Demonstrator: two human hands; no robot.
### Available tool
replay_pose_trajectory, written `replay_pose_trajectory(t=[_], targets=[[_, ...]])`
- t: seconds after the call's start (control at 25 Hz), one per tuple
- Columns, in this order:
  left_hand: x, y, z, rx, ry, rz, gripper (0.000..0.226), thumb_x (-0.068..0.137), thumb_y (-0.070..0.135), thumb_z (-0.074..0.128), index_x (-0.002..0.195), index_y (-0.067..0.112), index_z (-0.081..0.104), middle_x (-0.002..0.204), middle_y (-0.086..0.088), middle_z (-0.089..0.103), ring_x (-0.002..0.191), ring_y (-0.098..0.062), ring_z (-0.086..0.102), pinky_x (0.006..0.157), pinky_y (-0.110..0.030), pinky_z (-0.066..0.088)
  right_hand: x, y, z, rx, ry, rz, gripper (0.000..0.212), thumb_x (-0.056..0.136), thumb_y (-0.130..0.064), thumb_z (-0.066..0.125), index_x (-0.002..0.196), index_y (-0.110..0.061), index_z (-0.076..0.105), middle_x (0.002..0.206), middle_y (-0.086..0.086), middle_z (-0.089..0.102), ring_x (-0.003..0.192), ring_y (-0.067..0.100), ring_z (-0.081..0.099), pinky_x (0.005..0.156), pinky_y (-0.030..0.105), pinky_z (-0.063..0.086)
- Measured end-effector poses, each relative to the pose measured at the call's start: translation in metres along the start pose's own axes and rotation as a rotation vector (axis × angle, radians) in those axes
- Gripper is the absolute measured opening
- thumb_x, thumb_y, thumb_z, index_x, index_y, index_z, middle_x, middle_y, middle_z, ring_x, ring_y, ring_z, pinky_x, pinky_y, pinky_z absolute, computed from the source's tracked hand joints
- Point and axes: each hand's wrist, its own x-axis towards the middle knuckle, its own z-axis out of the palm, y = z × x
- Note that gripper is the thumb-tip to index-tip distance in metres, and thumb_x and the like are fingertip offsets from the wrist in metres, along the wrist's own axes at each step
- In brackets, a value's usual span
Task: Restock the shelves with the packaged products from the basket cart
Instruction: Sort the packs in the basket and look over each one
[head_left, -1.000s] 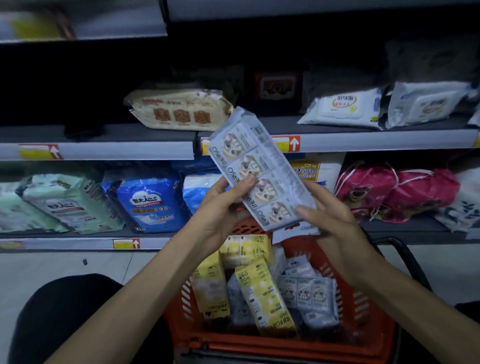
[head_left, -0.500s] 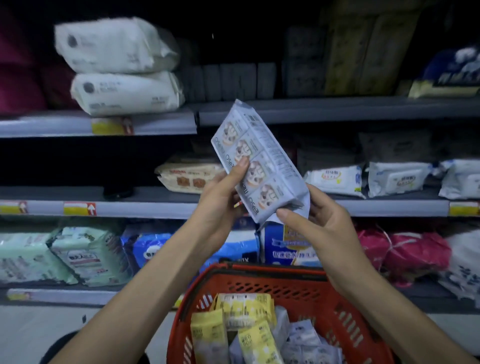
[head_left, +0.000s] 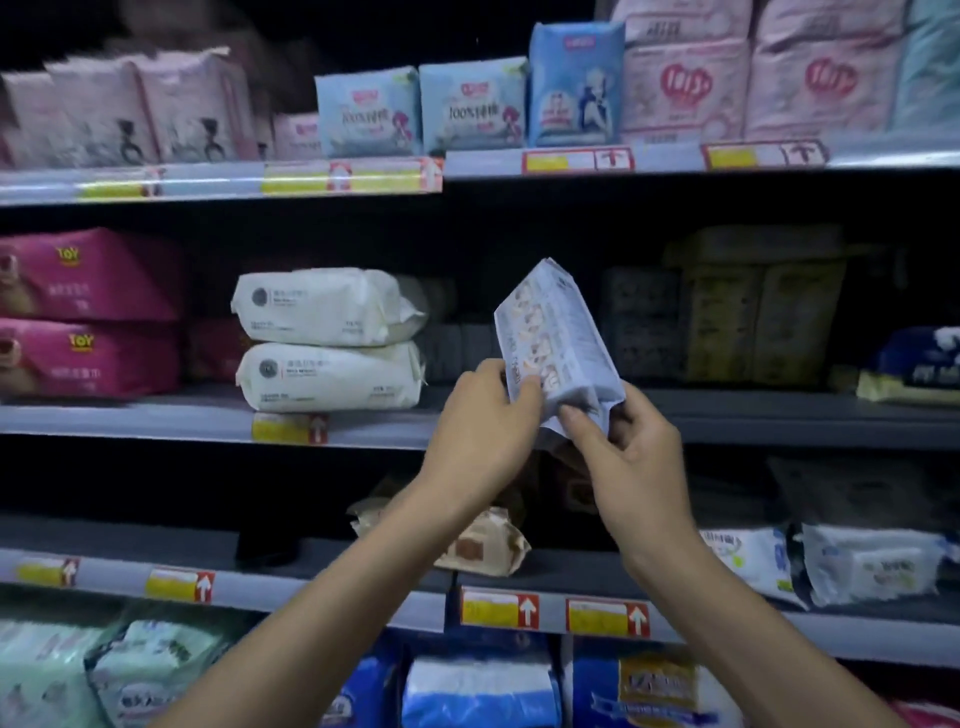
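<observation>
Two bare hands hold one pack, raised in front of the middle shelf. The item is a long pale blue-grey plastic multipack with a row of small printed panels down its face; it is tilted, top end leaning left and away, bottom end nearest the viewer. Left hand: fingers curled round the pack's lower left edge, fingertips pressed on the printed face. Right hand: thumb and fingers pinch the crimped flap at the bottom end, the other fingers loosely bent beneath. The pack is in the air, apart from the grey metal shelf board behind it, roughly level with that board's front lip. Left of the pack, on the same board: two white soft wipe packs stacked one on the other, above a yellow-and-red price tag. Further left: two magenta soft packs, also stacked. Shelf above: light blue upright packs standing side by side. Shelf below, behind the forearms: a beige flat pack, partly hidden. Dim light; the small print on the held pack is not legible.
</observation>
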Motion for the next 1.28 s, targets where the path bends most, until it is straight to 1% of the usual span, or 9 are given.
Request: replay_pose_trajectory(t=[0.16, 0.28, 0.4, 0.48, 0.68, 0.84, 0.96, 1.2, 1.28], targets=[[0.033, -0.015, -0.007, -0.305, 0.027, -0.137, 0.029, 0.099, 0.032, 0.057, 0.127, 0.028, 0.063, 0.105, 0.003, 0.074, 0.097, -0.015, 0.072, 0.093, -0.047, 0.060, 0.056, 0.015, 0.039, -0.074, 0.043, -0.017, 0.017, 0.097, -0.015, 0.069, 0.112, -0.020, 0.069, 0.101, -0.003, 0.078, 0.095, 0.008, 0.075, 0.082, 0.029, 0.060], [0.065, -0.024, -0.013, -0.469, 0.012, -0.179, 0.039, 0.098, 0.009, 0.053, 0.125, 0.033, 0.066, 0.088, 0.006, 0.079, 0.091, -0.013, 0.075, 0.092, -0.041, 0.061, 0.116, 0.026, 0.073, -0.192, 0.134, -0.033, 0.003, 0.097, -0.021, 0.067, 0.099, -0.018, 0.066, 0.091, -0.001, 0.074, 0.087, 0.014, 0.073, 0.074, 0.032, 0.058], [0.096, -0.033, -0.014, -0.543, 0.050, -0.244, 0.066, 0.096, -0.005, 0.044, 0.152, 0.030, 0.048, 0.096, -0.003, 0.075, 0.099, -0.027, 0.076, 0.086, -0.044, 0.062, 0.177, 0.036, 0.110, -0.431, 0.118, 0.023, 0.005, 0.098, -0.014, 0.061, 0.102, -0.011, 0.062, 0.103, 0.007, 0.069, 0.094, 0.025, 0.069, 0.067, 0.031, 0.055], [0.108, -0.039, -0.012, -0.581, 0.075, -0.354, 0.070, 0.099, -0.006, 0.043, 0.161, 0.024, 0.033, 0.095, -0.002, 0.067, 0.098, -0.027, 0.074, 0.090, -0.046, 0.063, 0.207, 0.045, 0.130, -0.631, -0.014, 0.128, 0.023, 0.096, -0.010, 0.059, 0.119, -0.007, 0.062, 0.116, 0.015, 0.067, 0.105, 0.034, 0.067, 0.080, 0.036, 0.058], [0.104, -0.043, -0.005, -0.515, 0.032, -0.382, 0.063, 0.097, -0.004, 0.045, 0.156, 0.017, 0.040, 0.102, -0.007, 0.068, 0.098, -0.025, 0.070, 0.093, -0.051, 0.061, 0.219, 0.052, 0.126, -0.926, -0.219, 0.136, 0.033, 0.094, -0.013, 0.063, 0.127, -0.010, 0.065, 0.122, 0.015, 0.068, 0.106, 0.032, 0.067, 0.081, 0.033, 0.055], [0.094, -0.035, -0.004, -0.513, 0.013, -0.381, 0.061, 0.098, 0.002, 0.053, 0.155, 0.019, 0.040, 0.104, -0.001, 0.065, 0.105, -0.023, 0.068, 0.095, -0.048, 0.061, 0.205, 0.042, 0.094, -0.926, -0.293, 0.029, 0.053, 0.089, -0.011, 0.072, 0.140, -0.016, 0.060, 0.132, 0.011, 0.065, 0.111, 0.028, 0.066, 0.088, 0.036, 0.058], [0.085, -0.032, -0.004, -0.457, 0.003, -0.363, 0.060, 0.097, 0.007, 0.058, 0.153, 0.020, 0.042, 0.099, -0.001, 0.065, 0.095, -0.020, 0.067, 0.096, -0.050, 0.059, 0.186, 0.022, 0.064, -0.893, -0.355, -0.005, 0.060, 0.088, -0.015, 0.079, 0.145, -0.021, 0.058, 0.143, 0.005, 0.060, 0.123, 0.024, 0.061, 0.089, 0.029, 0.052], [0.054, -0.018, -0.019, -0.142, -0.056, -0.161, 0.066, 0.093, 0.018, 0.072, 0.153, 0.024, 0.045, 0.130, 0.000, 0.060, 0.112, -0.017, 0.061, 0.098, -0.039, 0.055, 0.147, -0.028, 0.009, -1.013, -0.457, -0.039, 0.074, 0.085, -0.026, 0.084, 0.150, -0.025, 0.049, 0.149, 0.002, 0.053, 0.112, 0.017, 0.061, 0.094, 0.030, 0.050], [0.039, -0.013, -0.023, -0.019, -0.079, -0.058, 0.068, 0.093, 0.022, 0.072, 0.154, 0.024, 0.042, 0.137, 0.001, 0.059, 0.118, -0.015, 0.059, 0.097, -0.034, 0.052, 0.133, -0.040, -0.008, -1.085, -0.475, -0.051, 0.085, 0.083, -0.036, 0.085, 0.156, -0.026, 0.040, 0.156, 0.004, 0.046, 0.129, 0.023, 0.055, 0.104, 0.036, 0.048]])
